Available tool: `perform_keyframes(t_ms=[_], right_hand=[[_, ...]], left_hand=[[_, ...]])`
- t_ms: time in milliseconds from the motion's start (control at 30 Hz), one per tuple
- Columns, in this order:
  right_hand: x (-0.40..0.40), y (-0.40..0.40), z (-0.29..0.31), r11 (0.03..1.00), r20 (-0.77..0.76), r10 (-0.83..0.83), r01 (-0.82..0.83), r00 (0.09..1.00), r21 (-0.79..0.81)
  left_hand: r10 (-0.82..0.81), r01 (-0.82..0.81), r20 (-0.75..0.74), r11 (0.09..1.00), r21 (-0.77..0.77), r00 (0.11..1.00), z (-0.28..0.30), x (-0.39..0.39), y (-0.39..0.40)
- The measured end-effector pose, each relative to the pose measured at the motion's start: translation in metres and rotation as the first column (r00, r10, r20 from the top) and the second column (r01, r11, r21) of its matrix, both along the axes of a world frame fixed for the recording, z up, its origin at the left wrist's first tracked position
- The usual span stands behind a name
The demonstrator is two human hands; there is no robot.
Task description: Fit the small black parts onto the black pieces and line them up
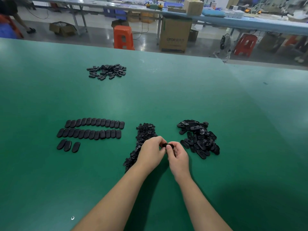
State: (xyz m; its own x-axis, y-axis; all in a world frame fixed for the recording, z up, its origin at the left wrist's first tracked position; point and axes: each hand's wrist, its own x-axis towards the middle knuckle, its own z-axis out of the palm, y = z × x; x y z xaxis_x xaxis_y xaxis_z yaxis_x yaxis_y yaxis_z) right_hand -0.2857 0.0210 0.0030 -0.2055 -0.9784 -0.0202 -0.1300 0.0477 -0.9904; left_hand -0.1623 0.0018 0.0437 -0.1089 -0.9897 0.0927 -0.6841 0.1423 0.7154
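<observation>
Item: black piece [168, 145], long axis left-right, pinched between my left grip [152, 151] and right grip [178, 156], lower centre, rows [93, 129] left

Single head-worn wide-angle view, above the near edge of the green table [166, 90], facing forward and down across it, close over the near tabletop, workshop floor and benches beyond the table's far edge

Two hands, the left hand [150, 151] and the right hand [178, 156], hold one black piece [168, 145] together. Black pieces lie in neat rows [93, 130] on the green table [166, 97].
</observation>
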Motion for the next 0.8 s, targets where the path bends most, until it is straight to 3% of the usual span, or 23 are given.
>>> perform_keyframes(t_ms=[200,400,500,600,700,800], right_hand=[[0.001,-0.001,-0.001,1.0,-0.012,-0.001,0.001,1.0,0.012],[0.002,0.002,0.004,1.0,-0.008,0.003,-0.003,1.0,0.016],[0.004,0.004,0.008,1.0,-0.017,-0.014,0.014,1.0,0.028],[0.004,0.005,0.011,0.999,-0.046,-0.002,0.003,0.999,0.037],[0.004,0.006,0.012,0.999,-0.06,0.006,-0.003,0.998,0.045],[0.004,0.007,0.013,0.999,-0.073,0.009,-0.006,0.997,0.051]], left_hand=[[-0.031,0.037,0.071,0.996,-0.085,0.997,-0.003,0.002,0.002],[-0.019,0.099,0.281,0.957,-0.273,0.959,-0.001,0.021,0.004],[0.173,-0.109,0.204,0.951,-0.29,0.964,0.0,0.05,0.0],[0.412,-0.374,0.177,0.903,-0.213,0.894,-0.005,0.097,0.001],[0.57,-0.55,0.276,0.821,-0.151,0.774,-0.016,0.145,0.014],[0.619,-0.625,0.377,0.771,-0.123,0.689,-0.024,0.176,0.029]])
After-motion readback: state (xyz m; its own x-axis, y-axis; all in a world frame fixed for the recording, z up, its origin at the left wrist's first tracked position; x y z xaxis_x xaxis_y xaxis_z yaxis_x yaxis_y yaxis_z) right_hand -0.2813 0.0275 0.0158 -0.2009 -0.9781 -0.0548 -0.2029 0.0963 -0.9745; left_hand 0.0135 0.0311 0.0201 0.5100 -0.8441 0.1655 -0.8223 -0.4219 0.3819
